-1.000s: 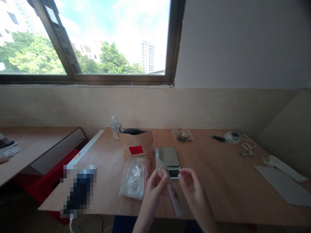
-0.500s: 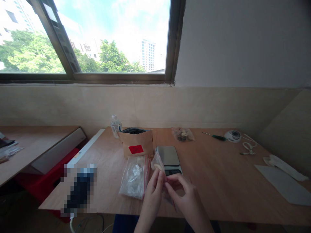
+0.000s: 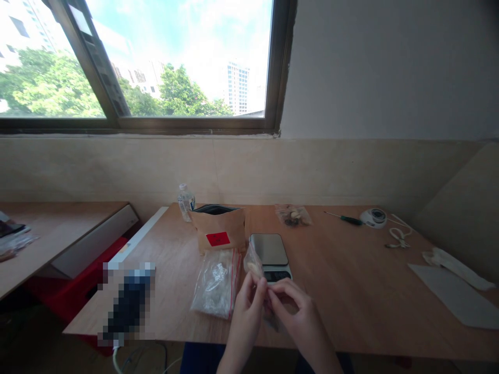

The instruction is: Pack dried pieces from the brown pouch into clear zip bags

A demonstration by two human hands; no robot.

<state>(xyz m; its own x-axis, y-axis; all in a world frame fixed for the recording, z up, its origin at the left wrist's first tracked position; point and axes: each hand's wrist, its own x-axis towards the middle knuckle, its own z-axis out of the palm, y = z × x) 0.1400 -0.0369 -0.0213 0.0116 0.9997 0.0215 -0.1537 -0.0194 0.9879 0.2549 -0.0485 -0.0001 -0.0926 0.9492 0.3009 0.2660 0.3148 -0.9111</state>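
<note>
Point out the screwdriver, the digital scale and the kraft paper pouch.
Screwdriver [image 3: 352, 220], head view, on the green handle.
Digital scale [image 3: 268, 249], head view, on the metal platform.
Kraft paper pouch [image 3: 218, 227], head view, on the front panel.

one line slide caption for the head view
Left hand and right hand hold a clear plastic bag by a digital scale

The wooden table [image 3: 335, 296] carried a digital scale [image 3: 270, 248] near its middle. A kraft paper pouch [image 3: 218, 231] stood at ten o'clock from the scale, a clear zip bag [image 3: 215, 284] lay at eight o'clock, a green-handled screwdriver [image 3: 349, 219] at two o'clock, and a gray sheet [image 3: 456, 296] at four o'clock.
</note>
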